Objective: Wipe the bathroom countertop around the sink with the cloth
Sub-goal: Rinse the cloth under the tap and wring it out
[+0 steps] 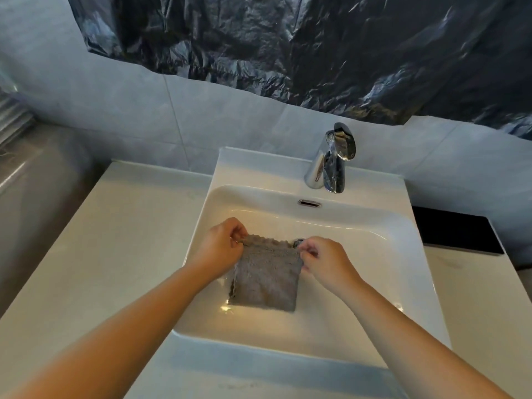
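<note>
Item: 1 grey cloth (266, 279), hanging over sink (397, 226); left hand (221, 247) and right hand (325, 262) pinching its 2 top corners. Advice: fold flat before wiping counter (95, 249).

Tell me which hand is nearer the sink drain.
Right. The right hand pinches the cloth corner just beside the drain; the left hand holds the opposite corner, across the cloth from it.
</note>
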The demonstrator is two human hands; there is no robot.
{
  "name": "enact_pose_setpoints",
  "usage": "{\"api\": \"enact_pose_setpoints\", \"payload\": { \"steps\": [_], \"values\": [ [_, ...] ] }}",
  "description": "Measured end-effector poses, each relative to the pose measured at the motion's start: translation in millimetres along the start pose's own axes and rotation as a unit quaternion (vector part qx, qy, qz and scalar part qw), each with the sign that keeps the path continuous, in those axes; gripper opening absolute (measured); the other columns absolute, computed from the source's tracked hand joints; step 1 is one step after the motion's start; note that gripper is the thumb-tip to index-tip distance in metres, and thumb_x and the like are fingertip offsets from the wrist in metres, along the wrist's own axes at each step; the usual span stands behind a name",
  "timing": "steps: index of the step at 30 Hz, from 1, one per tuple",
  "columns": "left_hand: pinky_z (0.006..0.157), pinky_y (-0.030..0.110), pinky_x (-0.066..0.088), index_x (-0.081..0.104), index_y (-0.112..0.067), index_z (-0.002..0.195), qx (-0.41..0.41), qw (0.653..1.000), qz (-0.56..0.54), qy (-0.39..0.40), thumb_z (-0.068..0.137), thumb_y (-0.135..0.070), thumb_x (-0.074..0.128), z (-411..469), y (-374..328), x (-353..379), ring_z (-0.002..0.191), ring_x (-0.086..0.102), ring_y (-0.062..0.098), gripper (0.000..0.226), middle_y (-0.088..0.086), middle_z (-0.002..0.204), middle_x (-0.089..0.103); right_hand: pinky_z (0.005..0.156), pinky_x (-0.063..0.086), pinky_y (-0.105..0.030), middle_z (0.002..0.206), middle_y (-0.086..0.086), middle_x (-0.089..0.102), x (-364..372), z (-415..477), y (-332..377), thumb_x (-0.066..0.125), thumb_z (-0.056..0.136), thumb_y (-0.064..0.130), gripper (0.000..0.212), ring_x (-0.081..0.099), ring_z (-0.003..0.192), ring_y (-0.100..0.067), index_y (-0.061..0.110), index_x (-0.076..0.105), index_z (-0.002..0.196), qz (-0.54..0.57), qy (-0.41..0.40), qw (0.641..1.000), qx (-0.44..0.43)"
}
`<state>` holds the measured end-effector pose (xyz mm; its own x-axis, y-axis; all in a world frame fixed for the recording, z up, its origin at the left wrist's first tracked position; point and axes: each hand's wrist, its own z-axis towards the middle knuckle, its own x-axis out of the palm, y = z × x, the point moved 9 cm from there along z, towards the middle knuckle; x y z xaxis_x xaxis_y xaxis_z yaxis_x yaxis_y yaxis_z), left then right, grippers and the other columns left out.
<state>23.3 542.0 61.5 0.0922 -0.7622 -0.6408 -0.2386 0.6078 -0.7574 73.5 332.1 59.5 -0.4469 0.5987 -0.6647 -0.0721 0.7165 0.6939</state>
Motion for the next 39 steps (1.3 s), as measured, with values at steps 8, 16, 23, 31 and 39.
{"api": "enact_pose_setpoints", "payload": {
  "steps": [8,16,23,31,39],
  "values": [
    [0.069,0.018,0.044,0.059,-0.027,0.081,0.062,0.992,0.101,0.038,0.079,-0.017,0.069,4.4,18.0,32.3,0.076,0.051,0.002,0.014,-0.011,0.084,0.055,0.068,0.044,-0.018,0.089,0.010,0.063,37.8,4.8,-21.4,0.063,0.083,0.016,0.015,0.058,0.080,-0.009,0.027,0.064,0.093,-0.096,0.069,0.993,-0.008],
    [0.079,0.023,0.042,0.069,-0.021,0.094,0.128,0.945,0.240,0.179,0.080,-0.022,0.064,-31.3,34.8,77.2,0.093,0.054,0.016,0.015,-0.003,0.098,0.061,0.070,0.041,-0.021,0.104,0.005,0.055,72.0,-25.4,-32.6,0.060,0.084,0.022,0.027,0.055,0.092,-0.013,0.022,0.064,0.111,-0.186,0.123,0.971,-0.088],
    [0.061,0.007,0.036,0.071,-0.022,0.091,0.037,0.958,0.178,0.220,0.083,-0.017,0.059,-26.2,32.6,54.0,0.071,0.054,-0.001,0.015,-0.010,0.085,0.066,0.067,0.047,-0.027,0.081,0.005,0.063,68.8,-29.7,-41.8,0.060,0.084,0.019,0.012,0.057,0.072,-0.009,0.020,0.072,0.085,-0.083,0.181,0.979,-0.035],
    [0.068,0.014,0.046,0.071,-0.026,0.084,-0.043,0.989,0.078,0.120,0.081,-0.013,0.065,14.0,39.4,42.0,0.078,0.060,0.010,0.014,-0.012,0.079,0.063,0.066,0.048,-0.024,0.078,0.006,0.069,33.5,12.6,-45.7,0.063,0.085,0.021,0.010,0.063,0.074,-0.012,0.023,0.072,0.081,-0.006,0.048,0.999,0.018],
    [0.085,0.032,0.049,0.066,-0.017,0.107,0.111,0.980,0.165,0.000,0.082,-0.026,0.064,23.6,30.1,46.2,0.097,0.057,0.018,0.027,-0.002,0.106,0.062,0.087,0.041,-0.021,0.119,0.002,0.055,46.6,3.8,-19.8,0.064,0.085,0.028,0.041,0.052,0.107,-0.015,0.020,0.057,0.124,-0.150,-0.023,0.983,-0.108]
  ]
}}
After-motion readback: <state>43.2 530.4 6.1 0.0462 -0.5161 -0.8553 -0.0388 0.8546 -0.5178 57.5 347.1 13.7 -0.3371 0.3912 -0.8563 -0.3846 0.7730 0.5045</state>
